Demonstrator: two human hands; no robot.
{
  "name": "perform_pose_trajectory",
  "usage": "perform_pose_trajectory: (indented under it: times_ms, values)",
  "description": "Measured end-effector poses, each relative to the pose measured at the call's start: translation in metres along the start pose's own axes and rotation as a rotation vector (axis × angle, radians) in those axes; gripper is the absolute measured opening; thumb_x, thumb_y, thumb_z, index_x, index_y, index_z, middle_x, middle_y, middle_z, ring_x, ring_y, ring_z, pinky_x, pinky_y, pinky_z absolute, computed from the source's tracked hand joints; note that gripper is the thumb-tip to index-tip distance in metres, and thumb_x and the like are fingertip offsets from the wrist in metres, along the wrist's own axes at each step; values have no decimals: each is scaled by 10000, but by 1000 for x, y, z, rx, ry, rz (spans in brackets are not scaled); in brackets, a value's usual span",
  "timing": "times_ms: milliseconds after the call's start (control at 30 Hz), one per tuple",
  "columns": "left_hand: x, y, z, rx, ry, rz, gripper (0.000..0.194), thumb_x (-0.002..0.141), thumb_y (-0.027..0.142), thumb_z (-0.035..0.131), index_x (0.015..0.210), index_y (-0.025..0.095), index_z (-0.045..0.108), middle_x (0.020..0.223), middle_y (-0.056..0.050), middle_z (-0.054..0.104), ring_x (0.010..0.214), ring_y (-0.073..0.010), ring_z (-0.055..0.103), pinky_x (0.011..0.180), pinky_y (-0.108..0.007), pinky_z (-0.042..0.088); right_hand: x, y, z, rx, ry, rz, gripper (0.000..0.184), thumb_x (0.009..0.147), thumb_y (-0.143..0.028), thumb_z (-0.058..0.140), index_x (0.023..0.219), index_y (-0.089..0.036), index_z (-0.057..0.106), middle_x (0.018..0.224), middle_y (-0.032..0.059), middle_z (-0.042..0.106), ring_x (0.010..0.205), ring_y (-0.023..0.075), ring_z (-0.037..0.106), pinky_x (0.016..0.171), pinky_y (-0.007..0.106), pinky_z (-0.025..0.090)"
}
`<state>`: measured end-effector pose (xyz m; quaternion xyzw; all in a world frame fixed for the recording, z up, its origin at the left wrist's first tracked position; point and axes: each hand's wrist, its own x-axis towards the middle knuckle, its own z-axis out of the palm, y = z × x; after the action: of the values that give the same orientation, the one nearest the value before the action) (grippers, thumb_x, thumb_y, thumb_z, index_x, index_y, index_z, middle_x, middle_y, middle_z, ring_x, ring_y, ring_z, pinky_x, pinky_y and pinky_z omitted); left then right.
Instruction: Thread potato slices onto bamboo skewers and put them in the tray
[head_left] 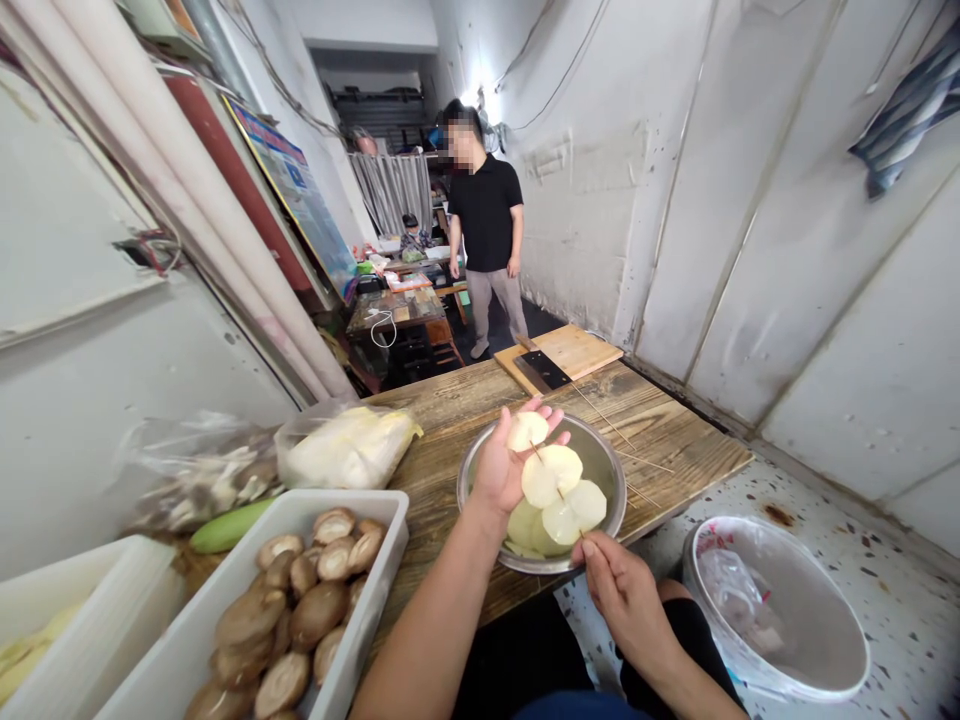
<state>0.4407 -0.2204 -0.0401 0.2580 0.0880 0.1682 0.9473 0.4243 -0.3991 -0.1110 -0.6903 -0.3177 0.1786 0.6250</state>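
Over a metal bowl (616,500), my left hand (498,465) cradles a round pale slice, which looks like potato (528,430), against its fingers. That slice and two more potato slices (552,475) sit in a row on one thin wooden skewer (559,493). My right hand (616,582) pinches the skewer's near end between thumb and fingers, by the bowl's front rim. More pale slices (523,525) lie inside the bowl, partly hidden by the skewered ones. Several loose skewers (645,461) rest on the wooden table (442,410), right of the bowl.
A cleaver (546,370) lies on a cutting board (577,350) at the far edge. Left are a white bin of mushrooms (397,535), a bagged pale item (349,448) and a green vegetable (229,527). A bucket (817,600) stands right. A person (487,215) stands beyond.
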Motion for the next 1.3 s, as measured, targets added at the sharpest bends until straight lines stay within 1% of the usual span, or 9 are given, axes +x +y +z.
perform_pose_trajectory:
  times_ms: [200,400,533,633,733,833,967,1200,1300]
  values:
    - [-2,-8,-3,3,-18,-26,277,887,340,479,1044,156,614,1105,-91,639,1189,-259,513,995,-454,412,4,1,0,10,2,3,325,950,-433,354,771,-196,487,528,-82,279,441,86,248,409,204,198]
    - [-5,-4,-4,11,-16,-83,541,828,570,464,1094,120,605,1134,-155,632,1123,-309,554,934,-460,449,6,1,-3,-29,18,-15,308,954,-410,352,778,-196,486,539,-78,274,450,87,252,416,203,207]
    - [-13,-10,-9,143,-9,-113,424,832,430,556,1086,96,616,1090,-163,654,1048,-275,601,924,-404,462,9,2,-7,-82,-19,-25,317,955,-408,342,779,-194,494,547,-75,278,477,96,269,438,202,228]
    - [-17,-16,-12,207,61,-19,315,803,279,627,1054,88,626,1055,-156,671,1024,-254,614,921,-381,465,11,3,-10,-118,-78,-23,334,957,-409,333,774,-188,505,553,-70,288,494,100,280,453,203,239]
    - [-17,-17,-15,214,128,51,255,780,206,644,1002,80,646,1030,-155,681,1020,-251,616,914,-372,470,10,5,-9,-108,-115,-9,342,961,-415,326,775,-188,503,551,-73,277,492,98,271,451,205,228]
    - [-15,-15,-17,196,140,24,242,777,192,639,985,69,657,1012,-169,684,1019,-264,616,898,-384,481,8,6,-7,-83,-121,10,345,960,-426,328,777,-190,498,542,-78,265,476,94,256,434,206,202]
    - [-14,-12,-20,139,84,-54,257,783,215,634,1003,83,656,1041,-165,675,1043,-264,605,904,-378,480,7,7,-8,-38,-112,33,349,958,-441,333,783,-190,501,534,-83,260,456,87,237,420,203,195]
    - [-7,-12,-24,147,130,-1,268,795,203,614,1043,102,630,1109,-149,649,1065,-251,591,921,-368,468,9,8,-8,27,-128,66,352,945,-465,362,777,-188,499,527,-90,247,440,76,212,398,190,180]
    - [-9,-9,-24,113,60,-64,361,810,368,597,1075,123,611,1124,-148,635,1049,-261,593,891,-393,480,14,7,-6,86,-103,79,353,931,-488,385,793,-185,504,515,-100,229,425,70,194,389,183,174]
